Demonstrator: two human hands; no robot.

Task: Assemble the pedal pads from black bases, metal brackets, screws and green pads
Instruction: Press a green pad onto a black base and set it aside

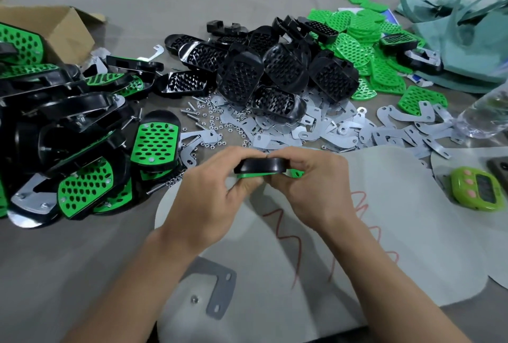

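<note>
Both hands are gripping one black base (261, 166) with a green pad (295, 173) pressed against its underside: the left hand (211, 191) is closing around its left end, the right hand (313, 186) around its right end. The base is hovering just in front of the heap of metal brackets (316, 128), with a single bracket (220, 292) and a nut (194, 299) lying well nearer the person
</note>
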